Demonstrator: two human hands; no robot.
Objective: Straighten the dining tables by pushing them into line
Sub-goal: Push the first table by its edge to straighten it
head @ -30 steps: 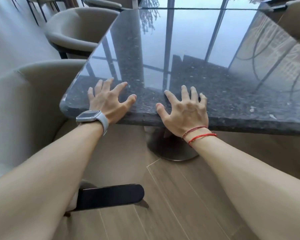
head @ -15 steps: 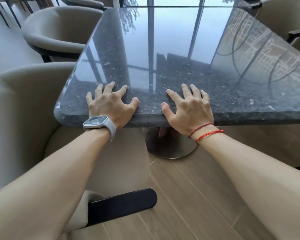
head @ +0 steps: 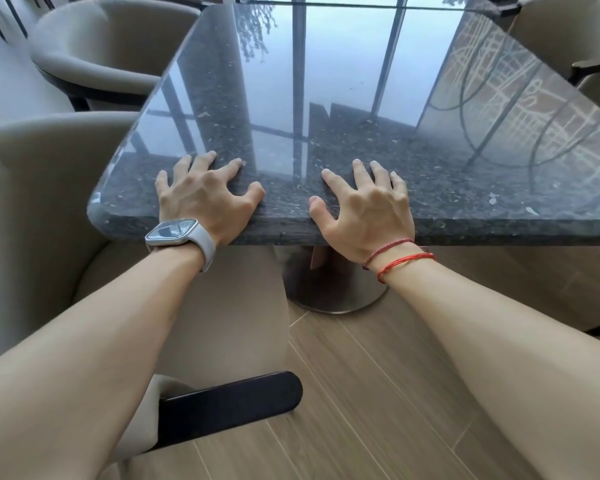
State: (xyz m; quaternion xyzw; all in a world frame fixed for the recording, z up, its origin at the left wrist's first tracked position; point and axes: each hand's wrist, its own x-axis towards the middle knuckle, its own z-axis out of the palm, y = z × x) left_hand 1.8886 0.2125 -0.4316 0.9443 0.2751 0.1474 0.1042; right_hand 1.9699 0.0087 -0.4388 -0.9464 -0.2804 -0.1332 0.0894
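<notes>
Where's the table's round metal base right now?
In the head view, the round metal base stands on the floor under the table, just below the right hand and right of the beige chair.

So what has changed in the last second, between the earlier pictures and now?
The table seems turned slightly: its near edge, slanted before, now lies level, the right end pushed away. Fingers of the left hand and right hand arched more. Both hands stay pressed on the near edge; nothing gripped or released.
</notes>
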